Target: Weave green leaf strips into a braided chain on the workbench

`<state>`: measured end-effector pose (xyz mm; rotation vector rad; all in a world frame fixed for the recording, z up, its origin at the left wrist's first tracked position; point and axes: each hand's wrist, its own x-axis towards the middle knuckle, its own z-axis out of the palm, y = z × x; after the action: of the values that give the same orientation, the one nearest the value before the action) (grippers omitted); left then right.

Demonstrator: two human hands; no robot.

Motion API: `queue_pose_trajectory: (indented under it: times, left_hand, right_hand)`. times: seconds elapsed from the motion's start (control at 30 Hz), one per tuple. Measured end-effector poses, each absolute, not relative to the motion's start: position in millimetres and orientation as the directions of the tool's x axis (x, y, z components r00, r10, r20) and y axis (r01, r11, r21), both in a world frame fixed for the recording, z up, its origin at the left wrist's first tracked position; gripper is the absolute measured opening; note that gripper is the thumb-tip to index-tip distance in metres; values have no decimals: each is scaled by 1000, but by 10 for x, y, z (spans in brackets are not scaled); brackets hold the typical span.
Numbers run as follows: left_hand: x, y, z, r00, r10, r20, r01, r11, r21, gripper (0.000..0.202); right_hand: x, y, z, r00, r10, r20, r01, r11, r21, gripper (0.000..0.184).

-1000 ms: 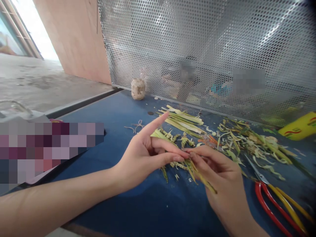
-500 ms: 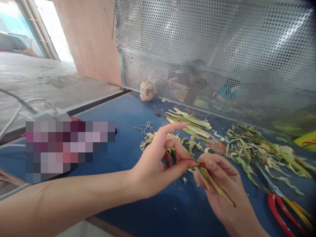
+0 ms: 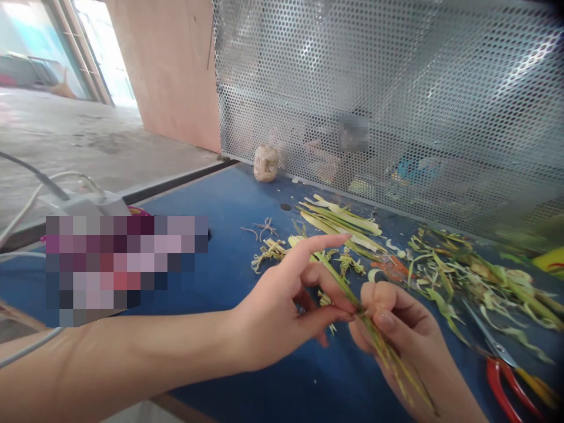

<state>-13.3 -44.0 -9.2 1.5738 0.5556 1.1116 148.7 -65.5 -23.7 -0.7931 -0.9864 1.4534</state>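
My right hand point(image 3: 403, 338) is closed round a thin bundle of green-yellow leaf strips point(image 3: 388, 352) that runs across its palm toward the lower right. My left hand point(image 3: 293, 308) pinches one strip of the bundle point(image 3: 335, 276) between thumb and middle finger, right beside the right thumb. Its index finger points out straight. Both hands hover just above the blue table point(image 3: 229, 205).
Loose leaf strips point(image 3: 339, 220) and curled trimmings point(image 3: 467, 276) lie scattered behind the hands. Red-handled scissors point(image 3: 502, 364) lie at the right edge. A small woven ball point(image 3: 265, 163) stands against the perforated metal screen point(image 3: 388, 100). A white charger with cables point(image 3: 79, 202) sits at the left.
Both hands have lifted the bundle off the table and drawn it nearer. The left hand has peeled one strip up and away from the bundle. The view has shifted left.
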Motion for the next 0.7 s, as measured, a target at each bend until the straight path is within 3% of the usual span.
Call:
queue_pose_trajectory:
  times: [0.13, 0.33, 0.57, 0.7]
  left_hand:
    - [-138, -416, -130, 477, 794, 378, -152, -349, 925, 61]
    - [-138, -396, -129, 456, 809, 372, -174, -329, 928, 60]
    - [-130, -421, -133, 433, 827, 358, -157, -323, 934, 58]
    - [-136, -419, -146, 443, 813, 377, -136, -355, 925, 61]
  right_hand:
    - [1474, -661, -230, -65, 997, 52, -384, 23, -923, 19]
    - [1539, -636, -227, -73, 995, 66, -289, 42, -956, 7]
    - [1529, -650, -198, -99, 993, 62, -210, 40, -977, 13]
    - [1513, -668, -166, -9, 995, 97, -199, 93, -976, 12]
